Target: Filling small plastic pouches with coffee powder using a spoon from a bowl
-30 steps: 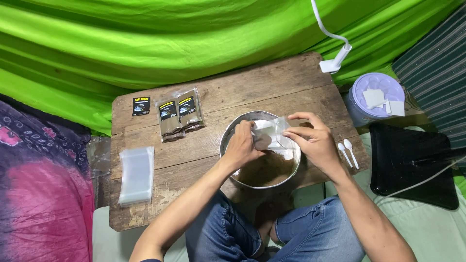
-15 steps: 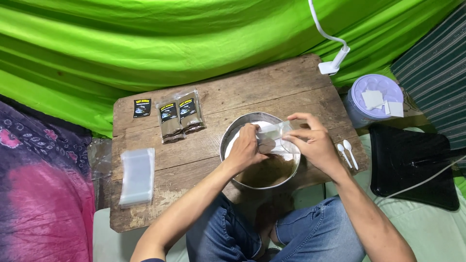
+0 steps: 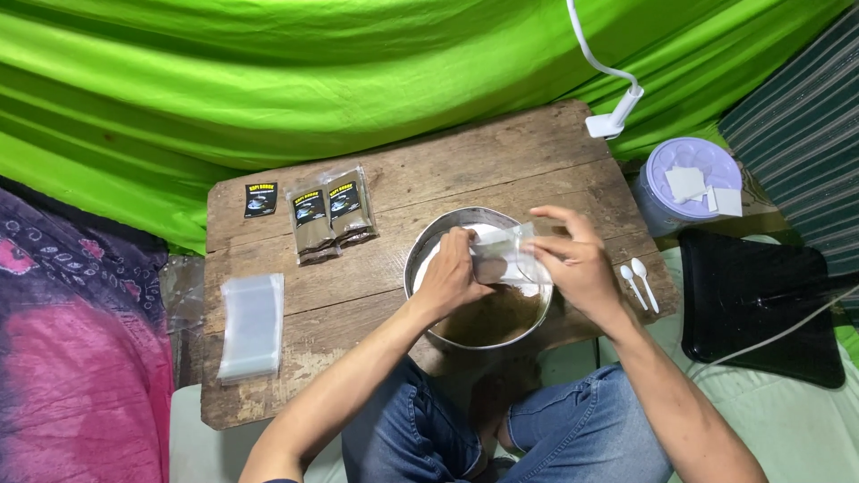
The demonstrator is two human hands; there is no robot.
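Green cloth backdrop (image 3: pixel 313 80), worn wooden table (image 3: pixel 501 165); perhaps a clip lamp (image 3: pixel 613 116)

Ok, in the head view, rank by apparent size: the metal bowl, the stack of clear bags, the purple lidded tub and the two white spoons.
1. Metal bowl
2. Stack of clear bags
3. Purple lidded tub; partly behind the table edge, so close to the bags and unsure
4. Two white spoons
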